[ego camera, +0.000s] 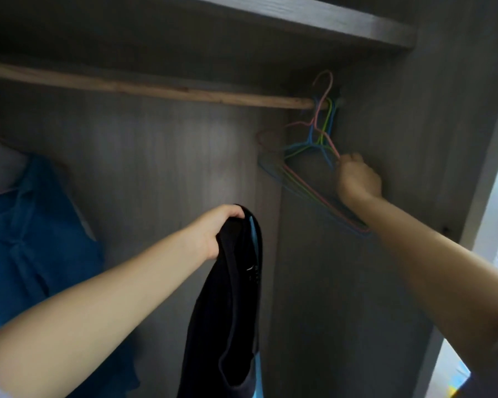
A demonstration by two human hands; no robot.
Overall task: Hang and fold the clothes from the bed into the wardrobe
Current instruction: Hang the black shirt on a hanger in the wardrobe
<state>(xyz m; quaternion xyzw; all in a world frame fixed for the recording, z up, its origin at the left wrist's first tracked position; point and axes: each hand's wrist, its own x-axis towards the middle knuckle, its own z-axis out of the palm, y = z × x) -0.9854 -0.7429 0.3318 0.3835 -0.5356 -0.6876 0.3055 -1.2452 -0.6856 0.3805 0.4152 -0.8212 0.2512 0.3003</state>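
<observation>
— Gripping the near arm of the pink hanger (325, 139) with my right hand (357, 179), fingers curled round the wire. It sits in a bunch of coloured hangers (305, 179) at the far right end of the wooden rod (156, 89), hooks over the rod at about twelve o'clock from my knuckles.

— And the garment?

— My left hand (213, 234) pinches the black garment (227, 305) by its top edge; it hangs straight down, long axis running twelve to six. From the right hand it lies at about eight o'clock, well apart.

— Which hand is nearer the hangers?

— The right, already on them. I judge the pink hook has to lift off the rod, then come down and left toward the cloth.

— Room to work?

— Grey wardrobe panels (161, 168) behind, a shelf (299, 21) above the rod, a blue shirt (32, 239) hanging at nine o'clock. No surface in view.
</observation>
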